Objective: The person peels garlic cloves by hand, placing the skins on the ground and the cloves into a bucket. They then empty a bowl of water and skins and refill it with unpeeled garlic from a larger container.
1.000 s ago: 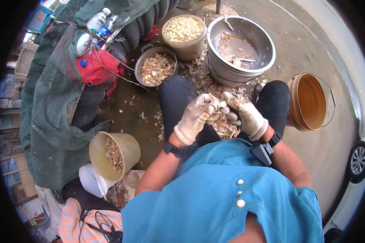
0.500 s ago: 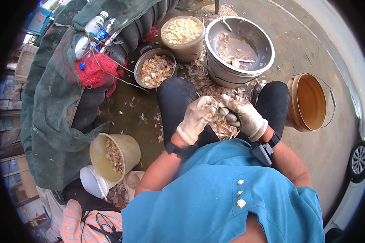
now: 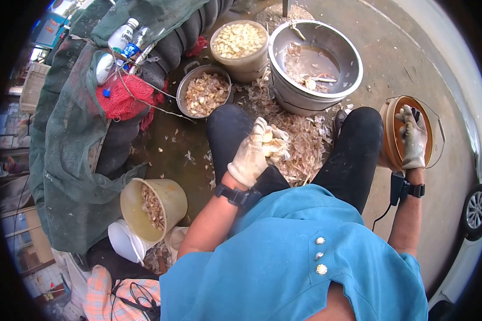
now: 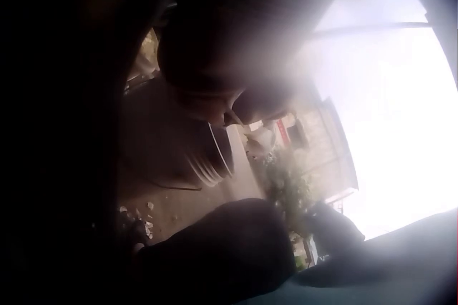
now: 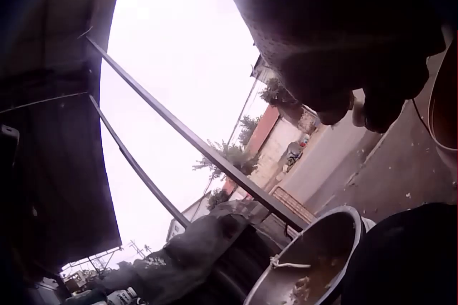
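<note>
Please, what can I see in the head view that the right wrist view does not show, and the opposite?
Only the head view shows the left hand gripping a cluster of garlic, the blue shirt, and the tub of peeled cloves.

Only the right wrist view shows the trees, the pale open sky and the long slanting pole.

Both show the right hand, the metal basin with murky liquid inside, and the brown bucket, of which the wrist view catches only a part at its edge.
</note>
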Tool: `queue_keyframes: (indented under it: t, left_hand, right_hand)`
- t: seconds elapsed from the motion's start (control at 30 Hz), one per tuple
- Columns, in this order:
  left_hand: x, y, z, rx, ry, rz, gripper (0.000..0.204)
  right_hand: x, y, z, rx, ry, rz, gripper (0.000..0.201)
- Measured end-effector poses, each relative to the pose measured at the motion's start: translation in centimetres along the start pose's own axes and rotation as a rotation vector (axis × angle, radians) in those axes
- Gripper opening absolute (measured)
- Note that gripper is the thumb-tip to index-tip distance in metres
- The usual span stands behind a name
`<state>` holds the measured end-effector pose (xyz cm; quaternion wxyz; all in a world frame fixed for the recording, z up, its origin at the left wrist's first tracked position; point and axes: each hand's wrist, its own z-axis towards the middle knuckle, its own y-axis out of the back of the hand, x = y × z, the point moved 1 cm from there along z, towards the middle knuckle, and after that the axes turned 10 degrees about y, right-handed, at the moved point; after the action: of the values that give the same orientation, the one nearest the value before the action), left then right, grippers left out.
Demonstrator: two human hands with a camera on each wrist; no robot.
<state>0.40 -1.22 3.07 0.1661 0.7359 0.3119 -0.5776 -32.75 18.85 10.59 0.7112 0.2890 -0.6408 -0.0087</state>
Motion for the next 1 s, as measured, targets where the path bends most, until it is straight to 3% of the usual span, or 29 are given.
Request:
queue_keyframes:
  t: [0.03,0.07,0.1,0.17,0.23,0.27,0.37,0.43,0.5,0.53,0.6,0.67,0.77,0.87,0.93,1.0]
  left_hand:
    - [-0.5,-0.2,-0.1,-0.042,-0.15,0.177,0.042]
    - [-0.6,-0.3,0.0,-0.041,-0.149,0.176,0.042]
    - [-0.7,-0.5,0.1,0.011,-0.066,0.064,0.021]
    - [-0.6,-0.7,0.2,0.065,0.019,-0.048,0.017]
    - [-0.2,-1.1,0.6,0.198,0.318,-0.617,0.018]
    - [-0.3,-1.4,0.6,0.198,0.317,-0.616,0.018]
    - [0.2,-2.2,0.7,0.157,0.303,-0.481,0.031]
    - [1.4,-2.3,0.9,0.17,0.109,-0.295,0.04]
    - [0.9,-2.9,0.8,0.129,0.132,-0.273,0.044]
    - [0.4,-3.0,0.6,0.09,0.155,-0.253,0.047]
    - [-1.2,-2.7,-0.1,0.142,0.195,-0.177,0.051]
    - [-1.2,-2.5,-0.3,0.194,0.235,-0.102,0.054]
    - [-0.3,-2.4,-0.1,0.205,0.12,-0.1,0.054]
    - [-0.6,-2.2,-0.4,0.232,0.218,-0.239,0.051]
    - [-0.1,-1.3,-0.4,0.194,0.09,-0.016,0.047]
    - [0.8,-1.2,-0.3,0.244,0.129,-0.178,0.044]
  right_hand:
    - [-3.6,2.0,2.0,-0.03,0.166,-0.107,0.033]
    - [-3.3,2.9,2.1,-0.066,0.08,-0.371,0.035]
    - [-4.1,3.3,2.3,-0.028,0.051,-0.352,0.034]
    - [-4.8,2.9,2.0,0.092,0.004,-0.248,0.031]
    - [-0.9,-0.7,-1.2,0.202,0.002,-0.079,0.024]
    - [-0.8,-2.5,-2.1,0.284,0.046,0.042,0.023]
    - [2.8,-7.5,-5.7,0.59,-0.144,0.229,0.023]
    - [4.6,-10.4,-7.9,0.774,-0.217,0.257,0.025]
    - [5.4,-12.7,-9.6,0.924,-0.077,0.122,0.027]
    - [3.3,-14.1,-10.0,0.969,0.016,0.162,0.03]
    - [3.1,-15.8,-11.4,0.971,0.143,0.339,0.033]
    - [3.0,-15.8,-11.3,1.034,0.117,0.232,0.035]
    - [2.9,-15.8,-11.5,1.094,-0.003,0.306,0.033]
    - [4.2,-15.0,-11.6,1.069,-0.053,0.551,0.03]
    - [4.7,-14.3,-10.9,1.036,0.219,0.233,0.029]
    - [4.6,-14.1,-10.6,1.058,0.224,0.148,0.031]
